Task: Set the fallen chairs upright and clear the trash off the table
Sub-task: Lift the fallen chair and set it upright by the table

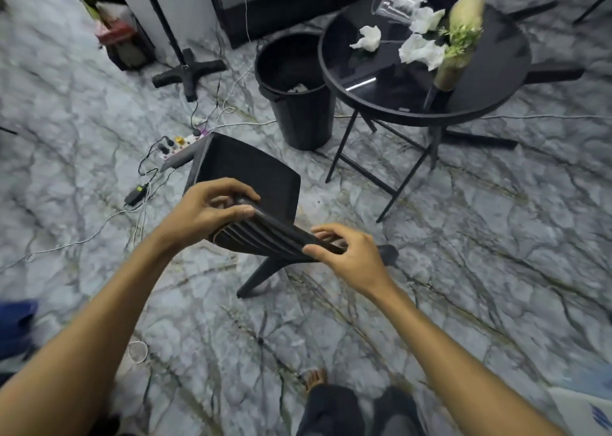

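Two hands on the chair (pixel 251 183) backrest | my left hand (pixel 205 208) and right hand (pixel 347 253) have fingers curled around its top edge, steadying it upright | crumpled tissues (pixel 367 38) wait on the table (pixel 496 81) beside the bin (pixel 294 104)

**Black furniture on grey veined marble**

The chair (pixel 251 183) is black, its backrest ribbed with slats. The round table (pixel 496 81) is black with a glossy dark top, and the bin (pixel 298 104) beside it is black too. The crumpled tissues (pixel 420 51) are white. The cup (pixel 392 1) is clear. The floor (pixel 463 270) is pale grey marble with dark and yellowish veins.
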A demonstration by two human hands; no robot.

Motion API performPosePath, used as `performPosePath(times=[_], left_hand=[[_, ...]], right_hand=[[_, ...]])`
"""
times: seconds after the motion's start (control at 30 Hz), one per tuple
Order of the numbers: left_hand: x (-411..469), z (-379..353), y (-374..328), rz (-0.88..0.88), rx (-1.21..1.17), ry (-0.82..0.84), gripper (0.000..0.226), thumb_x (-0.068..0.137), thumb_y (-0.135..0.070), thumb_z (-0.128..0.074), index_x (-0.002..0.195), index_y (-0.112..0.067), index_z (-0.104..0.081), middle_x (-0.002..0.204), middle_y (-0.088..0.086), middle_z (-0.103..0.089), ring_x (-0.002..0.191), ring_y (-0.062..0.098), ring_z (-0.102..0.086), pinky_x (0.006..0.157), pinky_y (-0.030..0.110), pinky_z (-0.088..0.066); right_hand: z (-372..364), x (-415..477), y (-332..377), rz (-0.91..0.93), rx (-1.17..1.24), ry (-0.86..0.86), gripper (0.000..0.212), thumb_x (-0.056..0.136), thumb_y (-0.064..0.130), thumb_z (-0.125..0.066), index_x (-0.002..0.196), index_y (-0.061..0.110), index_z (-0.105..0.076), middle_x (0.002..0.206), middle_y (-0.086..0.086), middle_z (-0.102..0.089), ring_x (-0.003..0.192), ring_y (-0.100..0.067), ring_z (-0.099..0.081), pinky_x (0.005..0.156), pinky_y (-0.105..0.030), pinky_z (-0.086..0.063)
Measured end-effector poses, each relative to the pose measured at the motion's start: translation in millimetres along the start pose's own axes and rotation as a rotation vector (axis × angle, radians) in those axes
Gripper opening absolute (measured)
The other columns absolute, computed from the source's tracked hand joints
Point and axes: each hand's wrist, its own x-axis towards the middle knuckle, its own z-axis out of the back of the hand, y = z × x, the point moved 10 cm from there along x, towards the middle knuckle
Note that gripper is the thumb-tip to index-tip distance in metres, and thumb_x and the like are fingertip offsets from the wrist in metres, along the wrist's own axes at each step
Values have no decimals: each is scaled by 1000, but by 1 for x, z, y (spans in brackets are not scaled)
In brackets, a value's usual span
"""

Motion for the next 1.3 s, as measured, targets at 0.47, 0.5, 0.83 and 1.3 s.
performPosePath(times=[0.47, 0.5, 0.83, 1.3], left_hand=[[-21, 104, 40, 104, -41, 99, 57, 57, -64, -79, 97, -24, -74, 99, -3, -71, 94, 17, -65, 79, 17, -52], [-25, 116, 45, 115, -39, 91, 58, 57, -65, -79, 98, -24, -74, 100, -2, -71, 95, 16, -65, 81, 19, -52], [-65, 235, 101, 96, -116, 135, 62, 61, -68, -76, 105, -25, -70, 103, -5, -70, 97, 6, -63, 79, 17, -51], [-105, 353, 167, 30, -94, -53, 52, 55, -55, -83, 98, -27, -75, 95, 0, -68, 90, 22, -64, 75, 32, -51]], right_hand=[[-29, 21, -7, -131, -185, 196, 53, 61, 74, -67, 103, 43, -70, 100, 24, -64, 110, -2, -52, 104, -44, -40], [-35, 23, -4, -122, -181, 185, 50, 60, 76, -66, 100, 47, -70, 101, 24, -65, 110, -1, -51, 104, -45, -39], [-120, 45, 43, -126, -204, 24, 54, 55, 89, -56, 96, 56, -67, 107, 39, -61, 135, 1, -34, 115, -53, -14], [-220, 86, 142, 19, -236, -113, 58, 48, 85, -66, 82, 38, -75, 83, 22, -69, 96, 1, -55, 79, -18, -41]])
